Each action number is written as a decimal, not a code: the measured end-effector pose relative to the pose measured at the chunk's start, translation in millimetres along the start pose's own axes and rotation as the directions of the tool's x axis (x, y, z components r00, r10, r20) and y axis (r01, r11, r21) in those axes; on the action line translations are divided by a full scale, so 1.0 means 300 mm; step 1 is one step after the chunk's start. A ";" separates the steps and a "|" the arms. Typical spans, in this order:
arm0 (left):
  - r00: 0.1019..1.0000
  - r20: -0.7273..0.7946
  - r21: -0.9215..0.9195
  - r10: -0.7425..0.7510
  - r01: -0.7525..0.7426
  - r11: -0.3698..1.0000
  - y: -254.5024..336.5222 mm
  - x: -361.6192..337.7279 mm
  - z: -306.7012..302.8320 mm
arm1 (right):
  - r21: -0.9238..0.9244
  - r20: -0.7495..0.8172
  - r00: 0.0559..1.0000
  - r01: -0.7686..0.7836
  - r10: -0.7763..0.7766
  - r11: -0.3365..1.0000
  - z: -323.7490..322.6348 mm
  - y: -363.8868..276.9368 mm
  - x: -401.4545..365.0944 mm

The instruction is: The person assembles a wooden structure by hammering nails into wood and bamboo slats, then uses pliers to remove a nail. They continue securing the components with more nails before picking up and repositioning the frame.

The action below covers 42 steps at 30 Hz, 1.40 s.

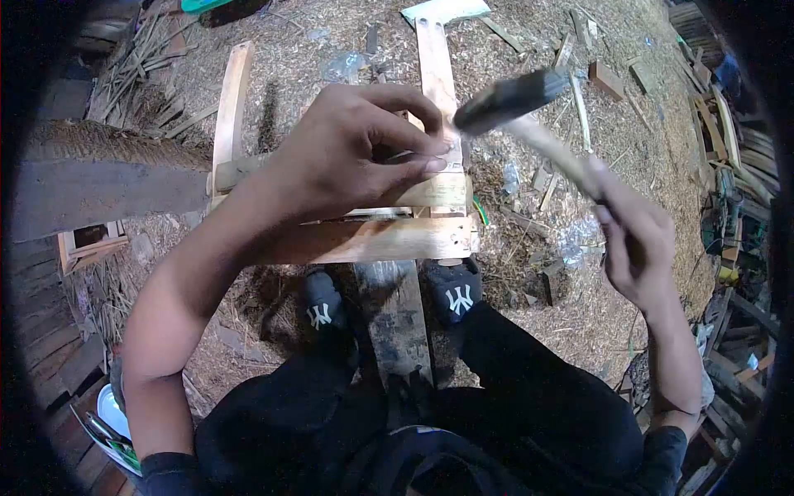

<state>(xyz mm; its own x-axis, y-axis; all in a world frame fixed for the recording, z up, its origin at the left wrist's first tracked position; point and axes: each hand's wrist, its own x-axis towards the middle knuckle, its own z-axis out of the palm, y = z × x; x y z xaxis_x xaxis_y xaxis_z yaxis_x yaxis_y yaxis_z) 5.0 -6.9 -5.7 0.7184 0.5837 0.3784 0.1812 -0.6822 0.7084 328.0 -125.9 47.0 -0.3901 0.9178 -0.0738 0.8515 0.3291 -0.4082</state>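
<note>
While my left hand (357,149) pinches something small against the wooden frame (372,240) at centre, fingers closed, my right hand (637,244) grips the hammer (513,97), blurred, raised just right of it.

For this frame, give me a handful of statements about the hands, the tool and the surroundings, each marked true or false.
1. The right hand grips a hammer by its handle. True.
2. The left hand lies flat on the ground. False: its fingertips are pinched together on the wooden frame.
3. The hammer's head rests on the frame. False: it is raised in the air beside the left hand and shows blurred.
4. Both feet wear dark footwear with a white logo. True.
5. The ground is bare concrete. False: wood shavings and offcuts cover it.
</note>
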 end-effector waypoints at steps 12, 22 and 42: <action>0.998 0.046 0.016 -0.034 0.033 0.999 -0.003 0.007 -0.022 | -0.113 -0.126 0.981 0.131 -0.145 0.985 0.006 -0.007 0.038; 0.996 0.084 0.054 -0.031 0.027 0.998 -0.015 -0.003 -0.024 | 0.070 -0.263 0.962 0.092 -0.071 0.993 0.039 0.007 0.028; 0.998 -0.004 0.082 0.060 -0.060 0.995 -0.011 0.000 -0.024 | 0.125 -0.227 0.973 0.077 -0.047 0.989 0.051 -0.007 0.016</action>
<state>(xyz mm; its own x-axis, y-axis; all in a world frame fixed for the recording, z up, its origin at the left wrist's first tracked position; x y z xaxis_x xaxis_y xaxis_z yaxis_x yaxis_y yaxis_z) -0.5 -1.6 -3.7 0.7256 0.5430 0.4227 0.1923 -0.7498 0.6330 319.0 -125.5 33.5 -0.3398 0.9278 0.1541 0.7685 0.3684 -0.5231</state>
